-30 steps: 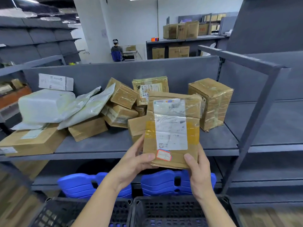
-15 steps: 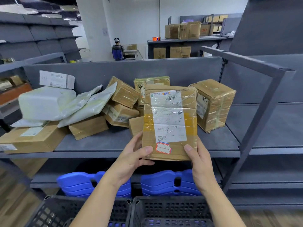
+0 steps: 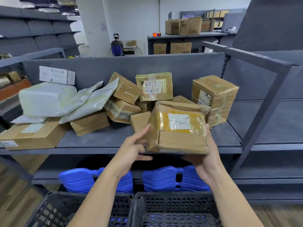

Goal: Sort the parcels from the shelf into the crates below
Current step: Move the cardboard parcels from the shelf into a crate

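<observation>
Step judged mid-transfer: parcel [image 3: 178, 133] is held at the shelf [image 3: 105, 140] edge, above the crates [image 3: 172, 194], gripped from beneath by the right hand [image 3: 206, 159]; the left hand [image 3: 131, 151] is kept straight-fingered, touching its left edge. Lowering into a crate is called for.

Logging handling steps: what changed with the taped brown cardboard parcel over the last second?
The taped brown cardboard parcel was flipped from upright to flatter, a smaller white label now showing. The left hand loosened to straight fingers at its side; the right hand cups it from below. The other parcels on the grey shelf stayed put.
</observation>
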`<state>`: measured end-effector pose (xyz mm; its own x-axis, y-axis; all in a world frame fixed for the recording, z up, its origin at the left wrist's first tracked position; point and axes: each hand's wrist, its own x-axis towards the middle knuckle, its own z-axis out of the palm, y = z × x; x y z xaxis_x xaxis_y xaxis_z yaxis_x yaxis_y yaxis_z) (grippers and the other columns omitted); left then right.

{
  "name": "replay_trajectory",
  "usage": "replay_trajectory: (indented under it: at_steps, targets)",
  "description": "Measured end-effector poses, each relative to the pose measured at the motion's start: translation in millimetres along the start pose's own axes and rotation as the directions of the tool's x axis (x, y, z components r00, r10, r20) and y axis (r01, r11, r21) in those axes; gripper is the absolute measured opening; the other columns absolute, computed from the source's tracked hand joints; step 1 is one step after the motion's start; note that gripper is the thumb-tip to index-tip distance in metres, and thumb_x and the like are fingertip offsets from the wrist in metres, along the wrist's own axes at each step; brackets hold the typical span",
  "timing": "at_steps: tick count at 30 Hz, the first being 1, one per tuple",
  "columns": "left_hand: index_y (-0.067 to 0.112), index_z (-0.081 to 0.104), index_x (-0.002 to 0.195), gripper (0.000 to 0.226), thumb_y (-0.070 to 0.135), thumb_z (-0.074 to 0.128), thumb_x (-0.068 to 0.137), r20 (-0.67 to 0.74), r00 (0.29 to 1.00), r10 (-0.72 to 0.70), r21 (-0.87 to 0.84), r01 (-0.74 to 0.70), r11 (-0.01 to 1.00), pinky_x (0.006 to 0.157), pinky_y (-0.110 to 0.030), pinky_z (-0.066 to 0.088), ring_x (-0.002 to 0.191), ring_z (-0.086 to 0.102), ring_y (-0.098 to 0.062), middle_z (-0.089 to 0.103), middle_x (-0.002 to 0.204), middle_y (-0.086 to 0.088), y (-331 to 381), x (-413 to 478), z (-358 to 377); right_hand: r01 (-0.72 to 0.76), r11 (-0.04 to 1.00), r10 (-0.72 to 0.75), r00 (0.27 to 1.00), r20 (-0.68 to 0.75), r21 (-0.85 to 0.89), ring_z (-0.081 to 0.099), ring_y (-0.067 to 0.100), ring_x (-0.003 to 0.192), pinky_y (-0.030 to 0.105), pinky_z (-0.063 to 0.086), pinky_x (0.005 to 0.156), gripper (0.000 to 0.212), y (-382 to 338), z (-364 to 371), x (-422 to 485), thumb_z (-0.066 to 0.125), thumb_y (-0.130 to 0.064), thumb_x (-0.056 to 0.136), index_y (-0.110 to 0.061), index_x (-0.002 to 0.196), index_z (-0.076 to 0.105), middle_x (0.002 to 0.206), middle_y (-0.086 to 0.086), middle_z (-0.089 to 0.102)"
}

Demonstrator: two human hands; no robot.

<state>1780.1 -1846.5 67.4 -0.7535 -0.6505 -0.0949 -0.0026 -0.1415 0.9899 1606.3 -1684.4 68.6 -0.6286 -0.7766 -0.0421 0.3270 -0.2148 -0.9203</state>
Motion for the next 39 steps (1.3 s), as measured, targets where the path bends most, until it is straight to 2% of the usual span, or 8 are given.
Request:
replay_trajectory:
  at_steps: [2,5,9,17,21,26,32,39]
  targets:
    - [0.033,0.074,0.128,0.034,0.025,0.047,0.108,0.05,0.996,-0.073,-0.207,0.082,0.975,0.097,-0.065,0.055,0.13,0.061,-0.03,0.064,0.143,-0.005,9,-3,8,0.043,0.998,-0.041,0.998,0.044,-0.045,0.066,0.029,0.124,0.047,0.051,0.097,0.044,-5,-1,0,0.063,-0.053,0.095,-0.032,0.133,0.066,0.127,0.002,0.074]
    - [0.027,0.067,0.134,0.051,0.059,0.055,0.096,0.058,0.992,-0.111,-0.259,0.123,0.958,0.093,-0.048,0.057,0.12,0.069,-0.025,0.073,0.13,-0.005,12,-6,14,0.123,0.987,-0.102,0.979,0.176,-0.107,0.059,0.019,0.134,0.045,0.049,0.103,0.083,-8,-1,1,0.076,-0.034,0.074,-0.034,0.152,0.047,0.144,-0.005,0.064]
    - [0.027,0.061,0.136,0.058,0.035,0.073,0.079,-0.007,1.0,0.022,-0.152,-0.022,0.988,0.075,-0.031,0.053,0.102,0.07,-0.015,0.073,0.125,-0.002,8,-4,13,0.157,0.983,-0.137,0.971,0.194,-0.094,0.056,0.025,0.138,0.05,0.041,0.112,0.046,-10,-1,2,0.042,-0.042,0.106,-0.035,0.15,0.053,0.143,-0.005,0.065]
    - [0.024,0.061,0.138,0.056,0.031,0.07,0.083,-0.023,0.994,0.105,-0.161,-0.107,0.981,0.079,-0.028,0.054,0.107,0.069,-0.015,0.07,0.13,-0.003,7,-11,13,0.177,0.976,-0.147,0.965,0.217,-0.125,0.059,0.025,0.135,0.05,0.05,0.105,0.065,-6,3,2,0.06,-0.044,0.091,-0.031,0.154,0.048,0.146,0.0,0.063]
    - [0.038,0.074,0.126,0.038,0.041,0.057,0.093,-0.035,0.979,0.203,0.015,-0.202,0.979,0.094,-0.033,0.049,0.124,0.062,-0.007,0.068,0.136,0.009,15,-7,5,0.005,0.999,-0.008,0.998,0.069,0.038,0.065,0.025,0.127,0.045,0.054,0.093,0.042,-5,0,3,0.047,-0.061,0.102,-0.043,0.136,0.064,0.134,-0.001,0.071]
    - [0.046,0.074,0.123,0.049,0.043,0.074,0.074,0.201,0.952,0.229,0.224,-0.272,0.936,0.109,-0.016,0.042,0.144,0.038,0.007,0.042,0.157,0.019,31,2,-16,-0.294,0.942,0.288,0.956,0.057,0.164,0.077,0.033,0.096,0.041,0.064,0.059,0.093,4,-16,10,0.024,-0.09,0.085,-0.024,0.133,0.068,0.12,0.013,0.076]
    - [0.038,0.06,0.143,0.078,0.049,0.085,0.07,0.29,0.954,0.072,0.16,-0.123,0.979,0.112,-0.034,0.046,0.139,0.055,-0.016,0.057,0.151,0.009,26,-1,-9,-0.127,0.992,0.128,0.99,-0.06,0.017,0.065,0.036,0.125,0.06,0.044,0.112,0.086,1,-20,19,0.041,-0.095,0.078,-0.032,0.128,0.072,0.126,0.006,0.075]
    - [0.028,0.043,0.156,0.098,0.055,0.082,0.071,0.297,0.955,-0.019,0.105,-0.012,0.994,0.097,-0.032,0.054,0.128,0.065,-0.026,0.066,0.142,-0.005,0,-12,7,0.043,0.988,-0.059,0.993,0.1,0.148,0.064,0.033,0.127,0.055,0.046,0.109,0.113,-15,-36,18,0.086,-0.079,0.05,-0.017,0.141,0.061,0.14,0.014,0.066]
